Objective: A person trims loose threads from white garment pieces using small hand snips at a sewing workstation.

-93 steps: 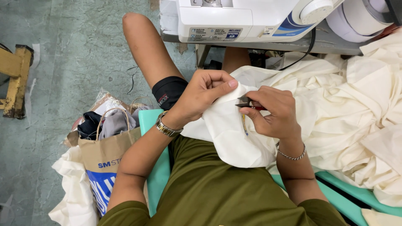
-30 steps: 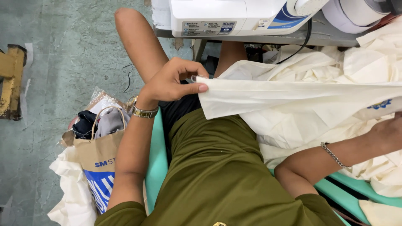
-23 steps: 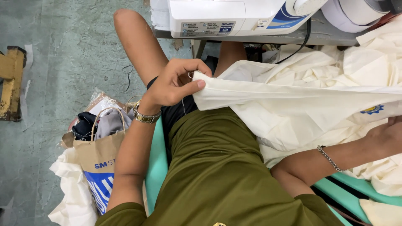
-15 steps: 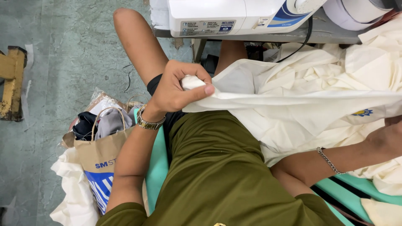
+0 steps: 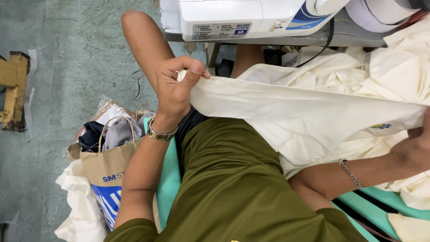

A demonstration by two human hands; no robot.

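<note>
At the far left a yellow metal stand is on the grey-green floor. Near it, more to the right, a brown paper bag with rope handles stands beside the person's seat; dark and grey clothes are inside it, and some white cloth lies under and beside the bag. The left hand, with a metal wristwatch on its wrist, is raised over the lap. Its fingers are curled and the thumb is pressed against them, so it pinches one end of the cream fabric; a thin thread goes out from the fingers. Above the hand, the white sewing machine sits on the table edge, and a black cable hangs from it. The cream fabric is pulled tight as a long band from the left hand across the olive-green shirt to the right side, where it carries a small yellow and blue emblem. More cream fabric is heaped behind it. The right hand, with a thin chain bracelet on the wrist, is at the right edge and grips the other end of the band, but its fingers are mostly hidden, so I cannot tell how they close.
</note>
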